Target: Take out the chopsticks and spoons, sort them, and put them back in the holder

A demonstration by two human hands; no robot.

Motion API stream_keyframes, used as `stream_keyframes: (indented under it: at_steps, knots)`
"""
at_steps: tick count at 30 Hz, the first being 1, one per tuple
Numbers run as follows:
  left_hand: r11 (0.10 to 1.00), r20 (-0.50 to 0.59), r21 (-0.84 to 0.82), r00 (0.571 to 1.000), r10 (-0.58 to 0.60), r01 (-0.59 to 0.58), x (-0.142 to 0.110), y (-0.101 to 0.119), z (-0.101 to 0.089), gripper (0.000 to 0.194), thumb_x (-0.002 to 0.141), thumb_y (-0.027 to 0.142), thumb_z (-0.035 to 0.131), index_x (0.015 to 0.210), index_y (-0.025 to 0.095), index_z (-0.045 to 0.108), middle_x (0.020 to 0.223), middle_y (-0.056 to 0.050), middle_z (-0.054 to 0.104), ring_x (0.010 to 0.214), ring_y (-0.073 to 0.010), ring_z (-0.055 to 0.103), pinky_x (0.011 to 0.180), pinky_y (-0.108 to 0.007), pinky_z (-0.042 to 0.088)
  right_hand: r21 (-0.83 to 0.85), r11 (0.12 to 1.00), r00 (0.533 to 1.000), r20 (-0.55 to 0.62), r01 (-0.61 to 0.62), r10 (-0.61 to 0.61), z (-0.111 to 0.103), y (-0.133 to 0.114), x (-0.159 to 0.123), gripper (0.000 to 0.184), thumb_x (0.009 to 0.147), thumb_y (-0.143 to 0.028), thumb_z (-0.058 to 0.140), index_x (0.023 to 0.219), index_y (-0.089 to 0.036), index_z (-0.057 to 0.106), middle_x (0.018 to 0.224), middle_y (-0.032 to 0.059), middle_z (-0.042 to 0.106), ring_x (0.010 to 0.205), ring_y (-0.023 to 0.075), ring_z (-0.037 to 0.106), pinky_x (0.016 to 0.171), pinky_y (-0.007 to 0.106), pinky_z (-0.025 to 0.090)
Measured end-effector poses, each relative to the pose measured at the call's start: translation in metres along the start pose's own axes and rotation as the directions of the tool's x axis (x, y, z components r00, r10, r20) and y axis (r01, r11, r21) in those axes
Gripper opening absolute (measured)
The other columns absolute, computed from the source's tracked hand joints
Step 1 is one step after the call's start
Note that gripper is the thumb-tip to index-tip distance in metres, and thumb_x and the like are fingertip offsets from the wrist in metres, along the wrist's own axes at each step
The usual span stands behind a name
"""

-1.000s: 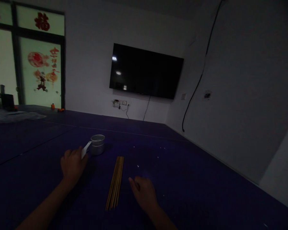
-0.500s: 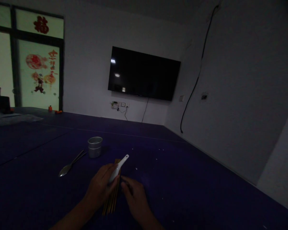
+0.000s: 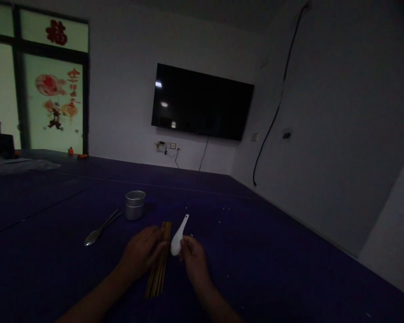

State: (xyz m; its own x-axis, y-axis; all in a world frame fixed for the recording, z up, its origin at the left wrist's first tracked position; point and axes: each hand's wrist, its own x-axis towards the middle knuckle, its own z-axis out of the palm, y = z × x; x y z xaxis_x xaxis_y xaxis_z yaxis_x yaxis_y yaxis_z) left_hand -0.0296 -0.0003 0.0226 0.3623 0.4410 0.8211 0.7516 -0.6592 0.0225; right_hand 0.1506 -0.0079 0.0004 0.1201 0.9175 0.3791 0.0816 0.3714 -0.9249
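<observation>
A bundle of several brown chopsticks lies on the dark blue tabletop in front of me. My left hand rests against their left side, its fingers and thumb reaching over them with a gap between. Just right of the bundle, a white soup spoon is pinched near its bowl by my right hand, handle pointing away from me. A grey metal cup stands upright beyond my left hand. Left of the cup lies a metal spoon, with another thin metal handle touching or crossing it.
Small white bits are scattered on the blue table. Clear plastic wrapping and a dark holder are at the far left. Small orange objects sit near the back edge. A television hangs on the wall.
The white soup spoon has passed from my left hand to my right and moved right, off the chopsticks. My right hand has closed on it; my left stays by the chopsticks.
</observation>
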Motion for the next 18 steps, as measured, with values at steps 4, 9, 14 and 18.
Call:
stream_keyframes:
  at_steps: [4,9,14,18]
  knots:
    - [0.879,0.013,0.365,0.943,-0.333,0.305,0.007,-0.033,-0.021,0.03,0.09,0.029,0.036,0.094,0.016,0.063,0.094,-0.013,0.067,0.09,-0.0261,0.06,0.078,-0.039,0.046,-0.112,0.99,0.996,0.03,-0.084,0.088,-0.011,0.014,0.002,0.047,0.075,-0.06,0.053,0.065,-0.016,0.065,0.046,-0.0011,0.052,0.04,0.0111,0.046,0.039,0.021,0.032]
    - [0.592,0.066,0.614,0.714,-0.697,0.521,0.004,-0.068,-0.046,0.035,0.087,0.028,0.034,0.101,0.01,0.061,0.103,-0.017,0.062,0.097,-0.0321,0.056,0.075,-0.042,0.044,-0.197,0.975,0.993,0.049,-0.097,0.109,-0.015,0.023,0.001,0.045,0.077,-0.056,0.053,0.063,-0.016,0.067,0.044,0.0001,0.055,0.037,0.0103,0.045,0.037,0.02,0.029]
    - [0.492,0.105,0.622,0.557,-0.824,0.609,-0.004,-0.089,-0.054,0.04,0.087,0.036,0.035,0.091,0.008,0.063,0.1,-0.021,0.063,0.095,-0.0352,0.058,0.069,-0.042,0.045,-0.297,0.954,0.996,0.054,-0.053,0.072,-0.015,0.021,0.0,0.043,0.082,-0.047,0.05,0.056,-0.016,0.065,0.042,-0.0004,0.053,0.036,0.0099,0.045,0.038,0.019,0.027]
    - [0.473,0.128,0.594,0.504,-0.854,0.651,-0.005,-0.098,-0.057,0.039,0.086,0.039,0.039,0.083,0.011,0.065,0.096,-0.022,0.065,0.092,-0.0364,0.06,0.065,-0.042,0.045,-0.355,0.934,0.994,0.113,0.03,0.011,-0.016,0.014,-0.003,0.034,0.082,-0.035,0.053,0.057,-0.016,0.066,0.046,-0.0005,0.056,0.042,0.011,0.049,0.043,0.02,0.029]
